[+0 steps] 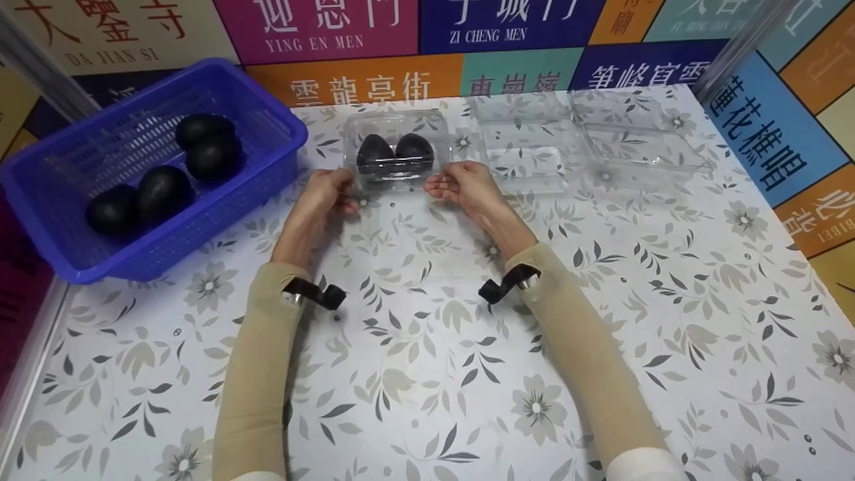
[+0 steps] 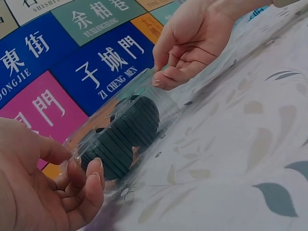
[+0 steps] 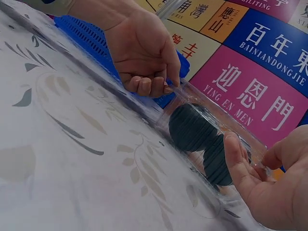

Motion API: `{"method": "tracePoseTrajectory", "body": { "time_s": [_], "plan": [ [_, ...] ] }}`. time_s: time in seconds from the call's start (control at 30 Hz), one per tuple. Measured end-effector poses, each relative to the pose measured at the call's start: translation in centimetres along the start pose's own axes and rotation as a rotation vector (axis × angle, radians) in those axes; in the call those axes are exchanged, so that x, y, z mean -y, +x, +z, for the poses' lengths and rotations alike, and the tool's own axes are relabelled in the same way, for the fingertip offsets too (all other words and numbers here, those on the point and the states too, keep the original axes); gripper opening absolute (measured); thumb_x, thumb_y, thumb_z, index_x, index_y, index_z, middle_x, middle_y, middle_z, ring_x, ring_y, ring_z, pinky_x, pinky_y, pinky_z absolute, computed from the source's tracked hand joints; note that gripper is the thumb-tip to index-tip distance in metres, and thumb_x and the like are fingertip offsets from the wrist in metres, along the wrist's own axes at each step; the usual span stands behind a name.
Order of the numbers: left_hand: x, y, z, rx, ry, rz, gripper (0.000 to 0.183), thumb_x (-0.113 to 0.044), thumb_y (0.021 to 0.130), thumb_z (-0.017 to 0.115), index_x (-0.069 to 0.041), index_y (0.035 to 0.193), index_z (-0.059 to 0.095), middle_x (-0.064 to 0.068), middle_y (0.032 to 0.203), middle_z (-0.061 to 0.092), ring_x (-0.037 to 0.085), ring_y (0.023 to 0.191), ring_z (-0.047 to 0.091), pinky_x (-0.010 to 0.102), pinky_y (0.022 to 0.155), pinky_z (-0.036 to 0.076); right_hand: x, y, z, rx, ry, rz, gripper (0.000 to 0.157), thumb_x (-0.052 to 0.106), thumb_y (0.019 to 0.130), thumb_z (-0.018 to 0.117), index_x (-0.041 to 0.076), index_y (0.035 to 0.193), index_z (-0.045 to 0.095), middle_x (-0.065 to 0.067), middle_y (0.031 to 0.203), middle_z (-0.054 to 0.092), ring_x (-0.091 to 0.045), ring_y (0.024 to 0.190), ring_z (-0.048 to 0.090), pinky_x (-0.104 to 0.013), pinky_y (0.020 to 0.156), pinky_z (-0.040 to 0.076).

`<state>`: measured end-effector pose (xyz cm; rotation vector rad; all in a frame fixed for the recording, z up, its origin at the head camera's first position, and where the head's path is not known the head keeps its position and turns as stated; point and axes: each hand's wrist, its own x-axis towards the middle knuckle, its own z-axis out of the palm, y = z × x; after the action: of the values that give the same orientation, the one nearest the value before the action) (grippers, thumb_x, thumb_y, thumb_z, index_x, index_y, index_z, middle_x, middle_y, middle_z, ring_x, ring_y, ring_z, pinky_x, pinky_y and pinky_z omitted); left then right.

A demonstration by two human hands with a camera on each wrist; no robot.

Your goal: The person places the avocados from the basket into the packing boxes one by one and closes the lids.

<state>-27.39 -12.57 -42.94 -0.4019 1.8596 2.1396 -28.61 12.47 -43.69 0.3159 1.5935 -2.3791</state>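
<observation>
At the frame's upper centre, the fingers of my left hand (image 1: 327, 192) and right hand (image 1: 469, 189) pinch the lower corners of the clear box (image 1: 396, 148), probably to steady it evenly around two black ovals (image 1: 375, 153).

Chinese Characters Above Latin Capitals

Far left, a beige panel (image 1: 127, 30) carries DA JIAN SI. Right of it, a magenta panel (image 1: 317, 27) reads 迎恩門, YING EN MEN; then a navy panel (image 1: 511, 20) reads 子城門, ZI CHENG MEN. On the right side, a light-blue panel (image 1: 768, 133) reads 蓮花樵唱; a nearer orange panel (image 1: 825, 214) shows BIBEI. The wrist views add BAINIANDONGJIE on a blue panel (image 3: 274, 48) and 余相巷, YUXIANGXIANG, on a green panel (image 2: 101, 19).
</observation>
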Motion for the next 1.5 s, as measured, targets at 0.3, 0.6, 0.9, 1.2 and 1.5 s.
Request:
{"method": "tracePoseTrajectory", "body": {
  "time_s": [0.3,0.6,0.9,1.2,1.5],
  "plan": [
    [0.0,1.3,0.2,-0.053,0.004,0.087,0.027,-0.007,0.102,0.047,0.001,0.077,0.051,0.003,0.057,0.05,0.012,0.04,0.056,0.021,0.04,0.049,-0.1,1.4,0.9,-0.036,0.024,-0.033,0.035,0.001,0.106,0.044,-0.021,0.134,0.039,-0.019,0.081,0.068,-0.024,0.07,0.07,-0.03,0.073,0.061],
    [-0.2,2.1,0.5,-0.119,0.009,0.139,0.024,-0.007,0.1,0.046,-0.002,0.076,0.048,0.002,0.055,0.046,0.012,0.04,0.056,0.021,0.04,0.049,0.0,2.1,1.3,-0.027,0.046,-0.057,0.037,0.005,0.107,0.047,-0.02,0.134,0.045,-0.018,0.083,0.07,-0.023,0.071,0.071,-0.03,0.073,0.06],
    [-0.1,2.0,1.2,-0.179,-0.083,0.094,0.02,-0.008,0.1,0.047,-0.003,0.08,0.048,0.003,0.063,0.047,0.012,0.04,0.055,0.02,0.039,0.047,0.0,2.3,1.1,-0.016,0.013,-0.049,0.04,0.011,0.108,0.047,-0.016,0.137,0.044,-0.019,0.092,0.07,-0.024,0.08,0.072,-0.029,0.076,0.06],
    [-0.7,1.7,1.3,-0.199,-0.097,0.046,0.016,-0.014,0.106,0.043,-0.003,0.095,0.048,0.003,0.065,0.047,0.012,0.039,0.053,0.02,0.039,0.046,1.3,1.3,1.6,0.022,-0.086,-0.016,0.037,0.008,0.107,0.048,-0.017,0.135,0.046,-0.023,0.103,0.067,-0.026,0.09,0.071,-0.031,0.087,0.057],
    [-0.9,0.8,1.4,-0.098,0.042,-0.016,0.027,-0.014,0.099,0.051,0.009,0.11,0.059,0.005,0.068,0.056,0.012,0.043,0.054,0.02,0.04,0.045,3.3,-0.5,1.4,0.125,-0.391,0.053,0.039,0.007,0.106,0.049,-0.02,0.133,0.046,-0.019,0.089,0.067,-0.022,0.073,0.071,-0.029,0.075,0.06]
  ]
}}
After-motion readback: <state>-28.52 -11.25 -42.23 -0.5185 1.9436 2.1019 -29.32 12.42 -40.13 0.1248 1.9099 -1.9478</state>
